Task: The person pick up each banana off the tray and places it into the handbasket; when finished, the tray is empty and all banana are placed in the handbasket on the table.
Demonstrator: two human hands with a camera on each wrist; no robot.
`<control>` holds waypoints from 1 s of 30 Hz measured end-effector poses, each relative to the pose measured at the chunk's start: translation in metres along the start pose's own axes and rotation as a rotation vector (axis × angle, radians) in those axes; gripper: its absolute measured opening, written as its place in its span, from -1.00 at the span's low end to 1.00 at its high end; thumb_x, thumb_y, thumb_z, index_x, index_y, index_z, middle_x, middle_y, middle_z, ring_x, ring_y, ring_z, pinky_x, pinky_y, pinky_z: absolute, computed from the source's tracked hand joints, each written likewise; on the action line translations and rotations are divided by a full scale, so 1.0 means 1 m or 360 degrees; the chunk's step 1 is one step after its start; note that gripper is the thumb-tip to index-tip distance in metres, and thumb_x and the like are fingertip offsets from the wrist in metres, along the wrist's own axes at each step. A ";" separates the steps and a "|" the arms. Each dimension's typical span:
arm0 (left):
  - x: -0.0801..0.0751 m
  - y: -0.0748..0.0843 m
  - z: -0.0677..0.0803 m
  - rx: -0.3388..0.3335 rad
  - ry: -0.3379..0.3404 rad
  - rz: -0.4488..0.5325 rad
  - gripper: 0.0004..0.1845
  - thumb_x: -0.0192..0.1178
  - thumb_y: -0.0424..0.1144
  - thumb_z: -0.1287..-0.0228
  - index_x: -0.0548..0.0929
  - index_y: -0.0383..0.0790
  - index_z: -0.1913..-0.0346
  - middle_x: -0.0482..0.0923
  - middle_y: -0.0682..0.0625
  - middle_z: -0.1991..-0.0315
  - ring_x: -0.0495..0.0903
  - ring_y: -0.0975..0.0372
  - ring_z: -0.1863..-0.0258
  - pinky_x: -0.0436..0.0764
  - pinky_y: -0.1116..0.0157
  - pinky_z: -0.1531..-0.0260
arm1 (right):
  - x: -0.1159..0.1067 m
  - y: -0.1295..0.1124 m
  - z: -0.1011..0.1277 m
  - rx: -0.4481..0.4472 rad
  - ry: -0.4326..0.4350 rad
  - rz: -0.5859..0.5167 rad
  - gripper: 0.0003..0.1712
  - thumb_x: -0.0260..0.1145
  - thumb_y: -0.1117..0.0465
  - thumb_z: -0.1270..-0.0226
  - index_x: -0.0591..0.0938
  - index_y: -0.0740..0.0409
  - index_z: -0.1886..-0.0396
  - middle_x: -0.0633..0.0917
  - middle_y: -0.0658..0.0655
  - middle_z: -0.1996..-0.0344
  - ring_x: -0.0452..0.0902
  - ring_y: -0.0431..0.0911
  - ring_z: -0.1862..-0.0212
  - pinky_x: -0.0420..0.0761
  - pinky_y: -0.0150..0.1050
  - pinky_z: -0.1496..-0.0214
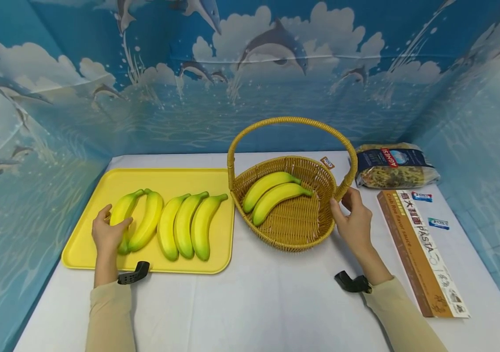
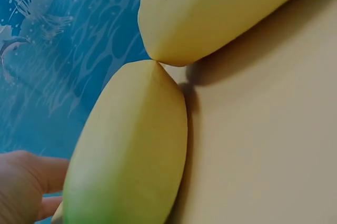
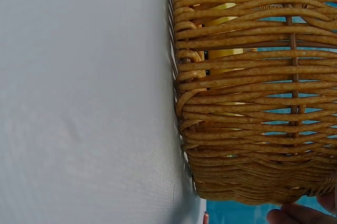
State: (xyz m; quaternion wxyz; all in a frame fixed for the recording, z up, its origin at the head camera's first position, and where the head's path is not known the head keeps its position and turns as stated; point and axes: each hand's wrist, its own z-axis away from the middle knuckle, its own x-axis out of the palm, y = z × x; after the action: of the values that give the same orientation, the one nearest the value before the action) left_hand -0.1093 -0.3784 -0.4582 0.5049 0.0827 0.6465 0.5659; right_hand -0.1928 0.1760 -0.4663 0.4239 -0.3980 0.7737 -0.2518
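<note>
Cupping left hand: there we had it, well left of the basket, thumb on the basket side, fingers on the other, and we could not tell whether they pinched or merely framed the fruit!
Leftmost banana: we spotted it between that thumb and those fingers, on the yellow tray left of the basket, the farthest of five from it.
Banana's long axis: we saw it run near to far, stem end leaning toward the basket, so the hand's span lay across it.
Nearer hand: the left, and we saw no contest.
Left forearm: we watched it come in from the near side, left of the basket, back of the hand up.
Right hand: we found it gripping the basket's right side, at the foot of the handle.
Two bananas: inside the basket, we counted, side by side.
</note>
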 end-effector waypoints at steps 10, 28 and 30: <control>0.006 -0.001 -0.002 -0.0075 0.0131 0.0039 -0.32 0.21 -0.32 -0.28 0.29 -0.16 -0.47 0.24 -0.25 -0.42 0.22 -0.11 -0.40 0.31 -0.03 -0.34 | 0.000 0.001 0.001 -0.0024 0.0019 -0.0002 -0.59 0.27 0.37 -0.32 0.48 0.43 -0.13 0.68 0.46 0.09 0.64 0.32 0.01 0.58 0.17 -0.01; 0.000 0.097 0.073 0.0493 0.0212 0.0345 -0.41 0.39 -0.31 -0.15 0.56 -0.02 -0.29 0.50 0.30 0.02 0.41 0.42 0.17 0.49 0.60 0.36 | 0.001 0.000 -0.001 -0.0066 0.0009 0.0006 -0.59 0.27 0.36 -0.32 0.48 0.42 -0.12 0.68 0.47 0.10 0.64 0.34 0.02 0.59 0.18 -0.01; 0.006 0.110 0.089 0.0693 0.0159 0.0388 -0.42 0.39 -0.37 -0.12 0.58 -0.12 -0.27 0.51 0.36 0.07 0.45 0.38 0.17 0.50 0.61 0.35 | 0.001 0.000 -0.001 -0.0062 0.0010 0.0000 -0.59 0.27 0.37 -0.32 0.48 0.43 -0.12 0.68 0.47 0.10 0.64 0.33 0.01 0.59 0.18 -0.02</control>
State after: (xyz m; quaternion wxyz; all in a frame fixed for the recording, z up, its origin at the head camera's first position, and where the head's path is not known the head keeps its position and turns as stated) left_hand -0.0966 -0.2786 -0.3587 0.3706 0.2386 0.7626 0.4734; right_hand -0.1934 0.1754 -0.4662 0.4136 -0.4053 0.7798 -0.2378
